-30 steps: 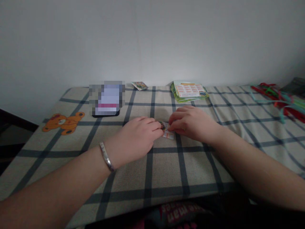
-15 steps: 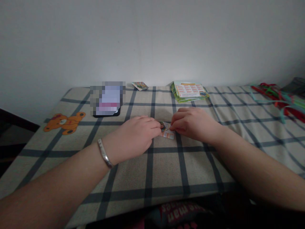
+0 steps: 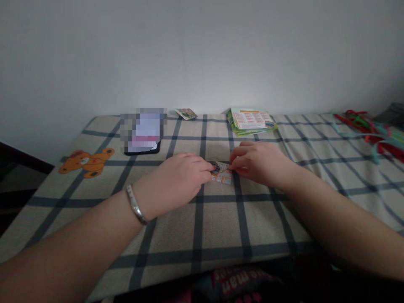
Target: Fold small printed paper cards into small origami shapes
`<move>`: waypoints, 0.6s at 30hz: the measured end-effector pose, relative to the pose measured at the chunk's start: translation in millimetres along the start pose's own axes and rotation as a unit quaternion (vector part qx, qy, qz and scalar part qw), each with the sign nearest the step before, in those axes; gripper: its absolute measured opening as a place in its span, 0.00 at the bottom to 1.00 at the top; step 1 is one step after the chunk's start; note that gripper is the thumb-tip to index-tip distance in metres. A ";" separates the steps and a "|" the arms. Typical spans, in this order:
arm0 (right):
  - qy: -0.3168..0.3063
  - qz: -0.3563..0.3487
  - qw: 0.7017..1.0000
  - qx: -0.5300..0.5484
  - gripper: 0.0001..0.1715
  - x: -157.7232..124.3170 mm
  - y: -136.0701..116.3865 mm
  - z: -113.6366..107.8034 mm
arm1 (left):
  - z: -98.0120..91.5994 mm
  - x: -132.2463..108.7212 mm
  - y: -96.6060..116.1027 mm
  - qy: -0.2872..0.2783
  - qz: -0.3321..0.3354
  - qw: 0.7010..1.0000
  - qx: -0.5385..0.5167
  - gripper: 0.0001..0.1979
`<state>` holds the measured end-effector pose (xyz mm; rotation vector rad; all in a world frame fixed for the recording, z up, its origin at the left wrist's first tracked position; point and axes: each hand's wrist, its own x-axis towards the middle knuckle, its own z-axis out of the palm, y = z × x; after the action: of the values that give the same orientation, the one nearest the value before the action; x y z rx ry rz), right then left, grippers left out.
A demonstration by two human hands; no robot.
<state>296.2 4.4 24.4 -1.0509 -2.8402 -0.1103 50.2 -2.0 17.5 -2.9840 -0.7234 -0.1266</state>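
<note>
A small folded piece of printed paper lies on the checked cloth between my hands. My left hand, with a silver bracelet at the wrist, has its fingers together on the paper's left edge. At the paper's right edge, my right hand pinches it with thumb and forefinger. The print is orange, white and dark, with creases across the upper part. My fingers hide the paper's outer ends.
A stack of printed sheets lies near the wall. Left of it are a small folded paper piece and a phone with a blurred screen. A bear figure is at the left, tangled ribbons at the far right.
My right hand has shifted slightly to the right, and more of the paper shows between my hands. My left hand stays nearly in place.
</note>
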 end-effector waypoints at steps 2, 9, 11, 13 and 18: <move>-0.005 0.008 1.000 0.000 0.09 -0.3 -0.5 -2.3 | -0.5 -0.4 0.7 0.001 -0.004 1.000 0.001 0.15; -0.009 0.007 1.000 0.007 0.09 -3.2 5.2 -9.7 | -1.8 -1.5 1.2 -0.002 -0.016 1.000 -0.005 0.17; -0.016 0.011 1.000 0.010 0.09 -2.4 3.2 -10.6 | -1.3 -1.1 0.6 0.002 -0.018 1.000 -0.011 0.17; -0.021 0.017 1.000 0.007 0.11 -1.1 -1.0 -11.4 | -0.6 -0.5 -0.1 0.010 -0.017 1.000 -0.022 0.17; -0.027 0.009 0.999 -0.027 0.13 0.1 -8.3 -10.2 | 1.5 0.0 -0.8 0.026 -0.011 0.999 -0.029 0.16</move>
<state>291.5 -2.9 34.2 -1.1071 -2.8892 -0.1599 49.9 -1.2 16.0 -3.0146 -0.7590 -0.2299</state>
